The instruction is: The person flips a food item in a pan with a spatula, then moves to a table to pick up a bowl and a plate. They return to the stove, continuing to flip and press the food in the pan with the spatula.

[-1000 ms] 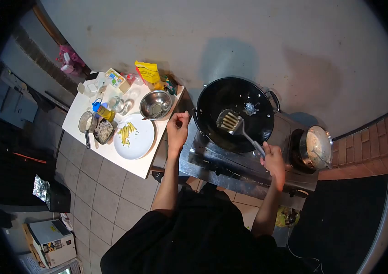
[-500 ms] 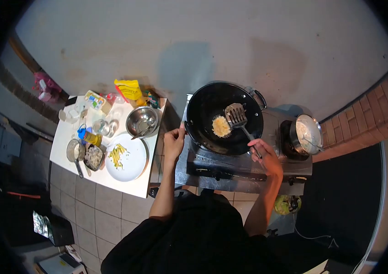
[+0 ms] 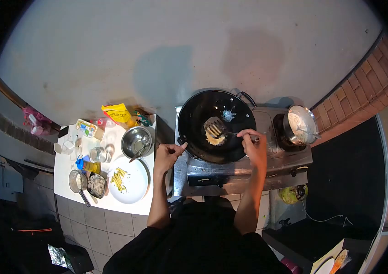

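A black wok stands on the metal stove, with a golden patty near its middle. My right hand grips the handle of a slotted spatula, whose blade lies over the patty's upper part. At the wok's left rim, my left hand has its fingers closed by the side handle, which they largely hide. A pale bluish patch, perhaps a reflection, shows in the wok above the spatula.
Right of the wok, a steel pot of pale mixture holds a utensil. On the white table at left are a plate with yellow-green strips, a steel bowl, an oil bottle, a small saucepan and a yellow bag.
The spatula blade has moved from the patty's upper right onto its upper part. The camera view has shifted, and my right hand now sits higher beside the wok's right rim.
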`<act>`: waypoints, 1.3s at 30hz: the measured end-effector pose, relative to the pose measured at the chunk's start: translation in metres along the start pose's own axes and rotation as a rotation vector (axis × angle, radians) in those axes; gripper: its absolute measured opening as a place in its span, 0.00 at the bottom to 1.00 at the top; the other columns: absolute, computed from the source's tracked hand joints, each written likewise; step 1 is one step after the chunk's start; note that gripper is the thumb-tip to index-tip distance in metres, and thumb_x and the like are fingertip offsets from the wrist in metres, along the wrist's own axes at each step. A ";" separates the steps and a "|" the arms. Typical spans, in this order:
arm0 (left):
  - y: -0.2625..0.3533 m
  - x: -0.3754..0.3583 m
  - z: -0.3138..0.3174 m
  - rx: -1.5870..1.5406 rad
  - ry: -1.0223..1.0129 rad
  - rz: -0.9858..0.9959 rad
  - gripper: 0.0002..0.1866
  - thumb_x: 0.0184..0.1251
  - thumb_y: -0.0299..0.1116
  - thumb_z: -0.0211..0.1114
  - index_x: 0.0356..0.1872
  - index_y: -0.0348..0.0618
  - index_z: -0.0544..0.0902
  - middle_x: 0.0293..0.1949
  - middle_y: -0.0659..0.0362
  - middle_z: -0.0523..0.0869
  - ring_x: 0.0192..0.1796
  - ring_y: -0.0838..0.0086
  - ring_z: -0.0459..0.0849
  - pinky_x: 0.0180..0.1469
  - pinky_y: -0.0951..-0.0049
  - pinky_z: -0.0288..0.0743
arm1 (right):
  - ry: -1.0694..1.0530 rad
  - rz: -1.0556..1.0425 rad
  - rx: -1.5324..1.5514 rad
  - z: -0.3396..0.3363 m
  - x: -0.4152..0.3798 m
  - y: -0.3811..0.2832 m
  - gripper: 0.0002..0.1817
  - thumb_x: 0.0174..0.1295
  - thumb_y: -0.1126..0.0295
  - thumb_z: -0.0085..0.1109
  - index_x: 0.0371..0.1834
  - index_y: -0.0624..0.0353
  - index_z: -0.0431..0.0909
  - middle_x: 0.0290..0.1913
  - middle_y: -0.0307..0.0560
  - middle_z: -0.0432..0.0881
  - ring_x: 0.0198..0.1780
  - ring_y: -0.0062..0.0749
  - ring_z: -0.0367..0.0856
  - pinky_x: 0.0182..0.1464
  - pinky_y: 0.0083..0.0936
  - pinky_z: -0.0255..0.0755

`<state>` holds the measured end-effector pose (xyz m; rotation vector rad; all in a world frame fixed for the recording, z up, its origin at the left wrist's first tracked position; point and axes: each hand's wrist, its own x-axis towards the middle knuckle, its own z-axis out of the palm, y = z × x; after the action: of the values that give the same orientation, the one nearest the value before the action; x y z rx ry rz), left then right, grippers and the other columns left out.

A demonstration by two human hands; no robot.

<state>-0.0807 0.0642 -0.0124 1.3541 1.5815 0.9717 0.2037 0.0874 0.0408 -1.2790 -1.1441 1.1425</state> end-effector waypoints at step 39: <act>0.018 -0.027 0.038 0.205 0.367 0.052 0.19 0.67 0.41 0.66 0.26 0.31 0.84 0.18 0.63 0.78 0.23 0.83 0.70 0.26 0.78 0.65 | 0.060 -0.024 0.095 -0.038 -0.008 0.010 0.16 0.70 0.63 0.55 0.30 0.64 0.81 0.12 0.35 0.69 0.11 0.14 0.64 0.14 0.18 0.54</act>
<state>-0.0365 0.0413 -0.0069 1.4187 1.9726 1.1653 0.2411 0.0755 0.0314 -1.2151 -1.0463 1.1211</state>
